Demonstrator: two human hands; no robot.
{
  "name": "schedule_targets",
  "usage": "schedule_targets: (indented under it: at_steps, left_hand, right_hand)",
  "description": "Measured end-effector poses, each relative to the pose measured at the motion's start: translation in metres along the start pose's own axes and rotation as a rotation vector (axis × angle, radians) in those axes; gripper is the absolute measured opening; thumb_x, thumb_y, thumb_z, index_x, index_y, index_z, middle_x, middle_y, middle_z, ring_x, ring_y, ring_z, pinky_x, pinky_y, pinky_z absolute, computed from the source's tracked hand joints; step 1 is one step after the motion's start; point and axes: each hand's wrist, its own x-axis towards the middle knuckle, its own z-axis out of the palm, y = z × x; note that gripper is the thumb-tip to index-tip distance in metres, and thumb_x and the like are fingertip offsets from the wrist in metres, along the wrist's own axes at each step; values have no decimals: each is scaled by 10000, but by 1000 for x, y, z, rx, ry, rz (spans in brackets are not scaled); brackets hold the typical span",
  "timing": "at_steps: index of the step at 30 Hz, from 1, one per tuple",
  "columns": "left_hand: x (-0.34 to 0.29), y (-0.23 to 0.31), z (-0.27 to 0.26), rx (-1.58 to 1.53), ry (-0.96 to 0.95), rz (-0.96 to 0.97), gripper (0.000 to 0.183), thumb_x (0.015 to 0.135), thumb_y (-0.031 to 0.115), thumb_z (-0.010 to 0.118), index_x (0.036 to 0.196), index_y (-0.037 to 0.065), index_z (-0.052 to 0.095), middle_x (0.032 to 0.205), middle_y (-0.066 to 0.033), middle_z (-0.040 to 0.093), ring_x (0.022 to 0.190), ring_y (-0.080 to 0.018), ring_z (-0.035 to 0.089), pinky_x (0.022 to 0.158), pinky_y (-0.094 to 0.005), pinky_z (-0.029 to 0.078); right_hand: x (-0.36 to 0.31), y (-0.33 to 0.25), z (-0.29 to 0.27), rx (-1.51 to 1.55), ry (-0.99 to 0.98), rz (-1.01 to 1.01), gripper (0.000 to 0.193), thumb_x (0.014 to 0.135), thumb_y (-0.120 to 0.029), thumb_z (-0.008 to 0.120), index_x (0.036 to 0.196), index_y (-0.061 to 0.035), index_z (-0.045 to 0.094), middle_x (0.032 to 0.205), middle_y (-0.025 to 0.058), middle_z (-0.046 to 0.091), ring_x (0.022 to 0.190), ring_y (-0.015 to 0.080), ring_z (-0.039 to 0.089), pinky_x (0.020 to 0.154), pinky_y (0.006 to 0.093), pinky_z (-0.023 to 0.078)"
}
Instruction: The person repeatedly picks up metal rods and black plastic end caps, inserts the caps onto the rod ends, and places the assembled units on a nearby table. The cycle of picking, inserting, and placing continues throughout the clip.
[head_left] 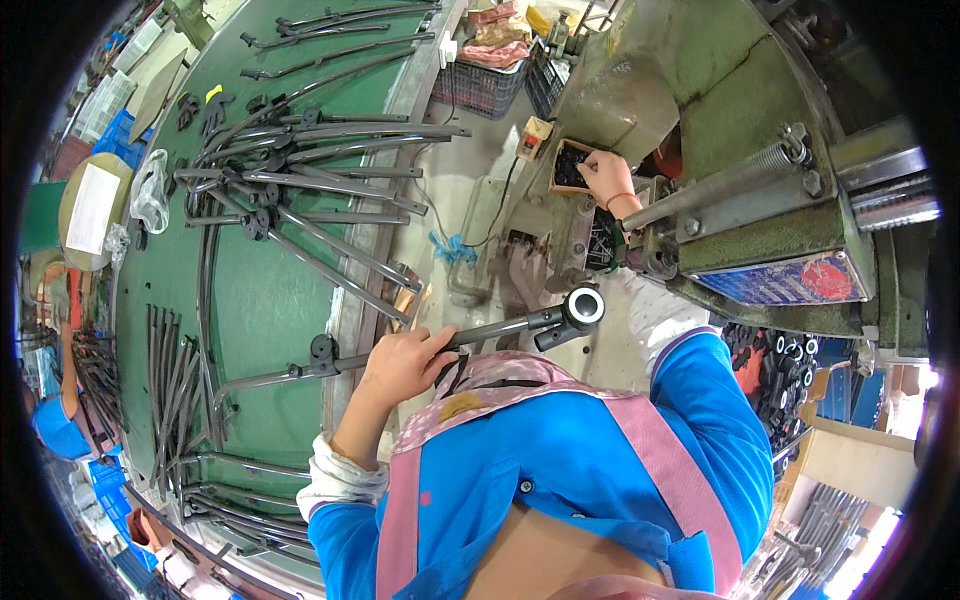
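My left hand is wrapped round a dark, glossy metal tube in front of my body. The tube's bent left end lies over the green table, and a black clamp-like joint sits on it left of my hand. At its right end is a black round fitting with a pale ring in its face. Farther off to the right, my right hand reaches down into a small cardboard box of small black parts. Its fingers are pinched together; whatever they hold is hidden.
Many dark bent tubes lie on the green table at left. A large green machine with a spring stands close on the right. Behind are a black crate and a small switch box. Another person is at far left.
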Motion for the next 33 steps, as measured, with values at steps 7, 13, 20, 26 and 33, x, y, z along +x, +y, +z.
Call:
schedule_targets:
  at_steps: [7,13,20,26,33]
  left_hand:
    - [6,-3,0,12,-87,-23,386,854,300,667,1191,118,618,720,-105,588,660,-312,613,569,-429,472]
    - [18,-6,-2,12,-97,77,375,845,307,675,1177,136,634,709,-103,580,624,-320,607,546,-431,472]
    - [13,-18,-1,33,-74,65,365,857,329,666,1188,179,629,692,-85,555,603,-324,596,524,-434,470]
    - [19,-23,-2,15,-125,97,364,861,328,663,1193,185,626,708,-86,555,648,-328,599,559,-445,471]
    - [9,-31,-1,-29,-149,108,368,878,351,639,1211,195,616,749,-92,590,697,-330,612,579,-440,475]
  right_hand:
    - [-3,23,-1,164,77,-23,116,755,-122,703,845,-49,696,788,96,702,706,224,684,665,341,551]
    - [-17,49,-4,340,321,-96,93,738,-59,725,815,-33,680,690,78,654,606,117,615,595,278,513]
    - [-148,-65,-110,776,-1,231,91,784,-34,710,857,-2,668,758,68,663,654,136,620,599,279,493]
    - [-186,-100,-133,1194,-42,440,82,798,0,696,866,27,660,782,71,652,683,159,623,608,277,481]
    - [-184,-118,-121,1154,32,382,160,800,-21,705,941,35,655,787,72,654,671,142,606,610,261,474]
